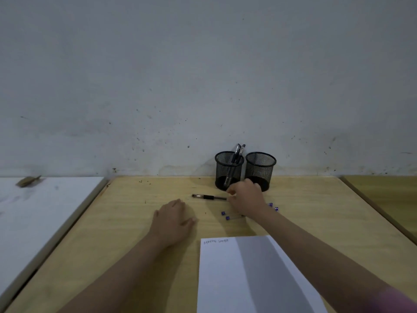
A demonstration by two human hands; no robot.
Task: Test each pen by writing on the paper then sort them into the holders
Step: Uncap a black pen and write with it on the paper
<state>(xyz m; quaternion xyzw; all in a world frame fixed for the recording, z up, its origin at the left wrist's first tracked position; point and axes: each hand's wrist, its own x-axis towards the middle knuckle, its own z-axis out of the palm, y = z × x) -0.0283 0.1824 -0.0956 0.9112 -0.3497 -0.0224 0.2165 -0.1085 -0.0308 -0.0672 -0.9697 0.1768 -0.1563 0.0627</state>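
A black pen (208,197) lies flat on the wooden table (126,222), tip pointing left. My right hand (247,199) pinches its right end. My left hand (172,219) rests palm down on the table left of the paper, holding nothing. Two black mesh holders stand against the wall: the left holder (228,171) has two pens (237,154) in it, the right holder (260,169) looks empty. A white paper (225,279) with a short line of scribbles at its top lies near the front edge.
Several small blue caps (225,215) lie scattered on the table around my right wrist. A white board (40,213) lies to the left, with a small brown object (28,181) on its far end. The wall stands close behind the holders.
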